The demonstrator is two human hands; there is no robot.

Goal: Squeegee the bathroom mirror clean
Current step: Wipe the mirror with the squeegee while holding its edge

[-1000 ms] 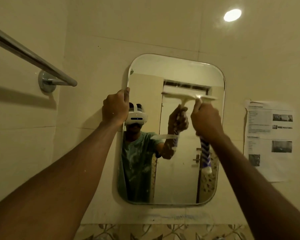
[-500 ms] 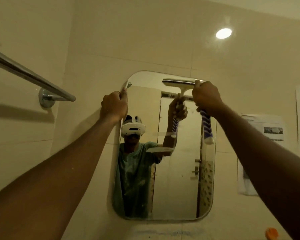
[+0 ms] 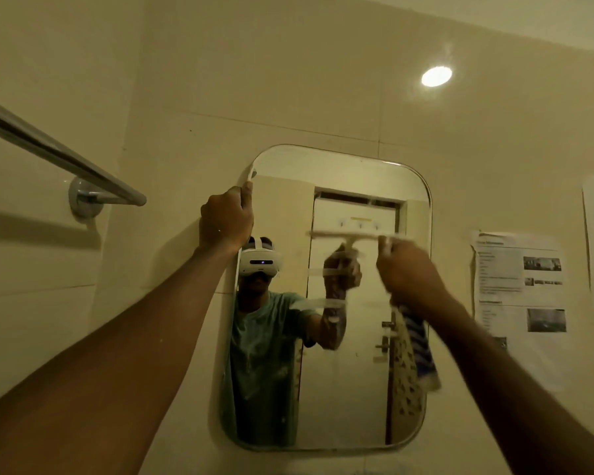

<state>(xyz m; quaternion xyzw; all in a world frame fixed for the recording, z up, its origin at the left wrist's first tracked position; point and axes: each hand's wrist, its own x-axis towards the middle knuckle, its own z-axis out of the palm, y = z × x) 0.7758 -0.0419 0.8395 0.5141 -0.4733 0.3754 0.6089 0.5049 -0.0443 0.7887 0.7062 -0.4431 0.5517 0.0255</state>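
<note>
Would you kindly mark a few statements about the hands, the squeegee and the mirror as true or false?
1. The left hand grips the left edge of the mirror. True.
2. The right hand holds the squeegee by its handle. True.
3. The squeegee's blade lies at the mirror's bottom edge. False: it lies across the mirror's upper half.
4. The paper hangs on the wall left of the mirror. False: it hangs to the mirror's right.
</note>
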